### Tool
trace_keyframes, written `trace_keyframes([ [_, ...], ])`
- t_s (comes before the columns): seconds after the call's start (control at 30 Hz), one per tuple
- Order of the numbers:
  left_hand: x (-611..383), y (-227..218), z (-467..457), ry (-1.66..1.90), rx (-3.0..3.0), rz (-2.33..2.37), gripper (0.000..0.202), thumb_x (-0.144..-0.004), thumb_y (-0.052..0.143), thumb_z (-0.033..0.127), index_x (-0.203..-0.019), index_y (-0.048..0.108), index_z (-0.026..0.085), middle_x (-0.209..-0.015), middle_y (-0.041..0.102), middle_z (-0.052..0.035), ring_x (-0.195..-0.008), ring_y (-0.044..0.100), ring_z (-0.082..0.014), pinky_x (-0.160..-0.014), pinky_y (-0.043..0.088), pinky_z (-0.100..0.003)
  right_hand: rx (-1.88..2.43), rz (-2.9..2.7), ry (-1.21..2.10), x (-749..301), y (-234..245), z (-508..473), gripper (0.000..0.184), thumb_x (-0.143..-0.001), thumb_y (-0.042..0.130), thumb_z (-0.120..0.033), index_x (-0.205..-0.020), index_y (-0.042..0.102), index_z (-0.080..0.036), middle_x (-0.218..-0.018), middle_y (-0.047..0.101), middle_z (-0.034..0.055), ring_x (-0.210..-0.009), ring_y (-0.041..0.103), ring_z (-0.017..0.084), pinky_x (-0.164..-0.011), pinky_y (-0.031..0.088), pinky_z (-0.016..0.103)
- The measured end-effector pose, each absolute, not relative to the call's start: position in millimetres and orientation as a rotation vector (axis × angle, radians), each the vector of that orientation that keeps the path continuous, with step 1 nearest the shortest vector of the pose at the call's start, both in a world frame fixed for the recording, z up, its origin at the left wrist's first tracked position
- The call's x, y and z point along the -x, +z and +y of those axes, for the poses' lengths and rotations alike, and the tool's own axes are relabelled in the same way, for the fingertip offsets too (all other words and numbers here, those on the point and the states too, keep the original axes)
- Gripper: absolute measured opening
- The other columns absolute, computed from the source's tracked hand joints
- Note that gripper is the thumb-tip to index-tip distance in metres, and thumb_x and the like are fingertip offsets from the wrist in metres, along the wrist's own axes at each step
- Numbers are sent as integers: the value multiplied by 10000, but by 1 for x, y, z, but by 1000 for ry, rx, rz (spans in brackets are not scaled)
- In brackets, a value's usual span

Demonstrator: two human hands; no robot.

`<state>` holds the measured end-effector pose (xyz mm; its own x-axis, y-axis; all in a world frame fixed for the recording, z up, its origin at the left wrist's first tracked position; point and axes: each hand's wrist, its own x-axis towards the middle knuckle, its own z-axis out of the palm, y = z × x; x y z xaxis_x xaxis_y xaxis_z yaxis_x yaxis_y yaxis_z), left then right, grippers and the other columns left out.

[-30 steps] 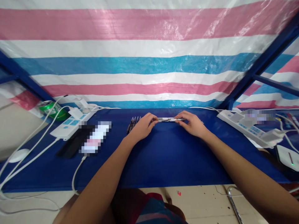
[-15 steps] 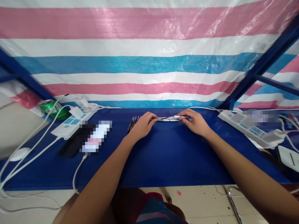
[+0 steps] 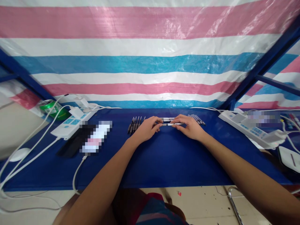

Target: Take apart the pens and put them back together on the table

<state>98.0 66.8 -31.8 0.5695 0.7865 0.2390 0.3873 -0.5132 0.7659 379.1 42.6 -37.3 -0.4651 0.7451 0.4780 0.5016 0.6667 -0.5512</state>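
My left hand [image 3: 149,128] and my right hand [image 3: 188,127] grip the two ends of a white and grey pen [image 3: 167,124], held level just above or on the table. The fingers of both hands are closed on it and hide its ends. Right behind it, more white pens [image 3: 168,119] lie side by side, partly covered by my fingers. Beside my left hand lies a row of several dark-ended pen parts [image 3: 134,125]. A row of several clear, pale pen parts [image 3: 197,119] lies just beyond my right hand.
On the blue table [image 3: 173,162], a power strip [image 3: 73,123], a lit phone [image 3: 97,137] and a green can [image 3: 55,109] stand at left. Another power strip [image 3: 253,129] and a white device [image 3: 290,158] lie at right. Cables run along the left and back. Striped sheeting [image 3: 150,65] hangs behind.
The thin dark part between my hands is now enclosed in one straight pen. Both hands have come nearer to me, my right hand also leftward, uncovering the pale row at right.
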Motion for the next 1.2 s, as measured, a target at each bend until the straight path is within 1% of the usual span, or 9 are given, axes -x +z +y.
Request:
trace_keyframes([
  [0.33,-98,-36,72,826,-1760,887,313,-970,714,449,-1157,663,203,-754,718,0,-682,708,-166,-704,587,-314,920,-2087,375,-378,-36,42,205,-1006,693,-375,-1166,792,-294,-1162,782,89,-1012,758,265,-911,620,452],
  [0.4,-98,-37,73,835,-1725,877,347,-925,767,448,-1148,673,199,-818,745,-20,-727,720,-171,-733,601,-329,932,-2089,412,-378,-35,41,214,-1008,687,-397,-1162,796,-295,-1153,789,83,-985,760,262,-886,622,440],
  [0.57,-98,-34,73,927,-1757,838,474,-782,904,418,-1148,710,189,-1110,777,-97,-1017,753,-239,-915,618,-400,1013,-2058,549,-378,-34,40,258,-1031,640,-456,-1122,806,-281,-993,806,52,-865,749,237,-776,609,372],
  [0.63,-98,-34,72,924,-1785,874,490,-823,875,452,-1214,720,200,-1148,778,-102,-1037,753,-245,-912,622,-399,1031,-2034,561,-378,-34,41,273,-1028,640,-479,-1116,805,-280,-990,806,50,-857,743,237,-765,604,366],
  [0.77,-98,-35,71,817,-1781,884,385,-1007,672,489,-1263,742,210,-1062,806,-90,-928,765,-212,-884,629,-389,1030,-2028,556,-378,-33,41,269,-1028,640,-475,-1127,804,-286,-1006,805,50,-868,741,239,-772,600,367],
  [0.83,-98,-35,71,829,-1794,845,384,-961,749,425,-1281,735,213,-1139,802,-97,-1018,765,-227,-926,625,-390,1024,-2030,563,-377,-32,40,262,-1026,645,-465,-1128,803,-282,-1010,804,52,-880,743,242,-793,600,375],
  [0.93,-98,-34,70,886,-1828,841,569,-860,863,370,-1380,678,232,-1322,753,-115,-1192,727,-257,-995,610,-400,1022,-2033,566,-377,-33,40,265,-1029,641,-466,-1133,800,-280,-1034,806,59,-898,746,249,-809,599,385],
  [1.07,-98,-32,71,822,-1797,849,469,-995,699,456,-1391,665,207,-1160,799,-115,-1039,765,-234,-933,622,-408,1007,-2047,546,-377,-34,41,245,-1034,637,-444,-1130,797,-286,-1026,803,53,-892,745,244,-794,595,376],
  [1.2,-97,-33,71,842,-1861,843,641,-878,845,410,-1455,623,242,-1289,768,-105,-1145,734,-245,-964,600,-387,977,-2069,527,-377,-35,41,212,-1040,637,-396,-1120,799,-285,-1060,805,55,-938,752,243,-830,592,374],
])
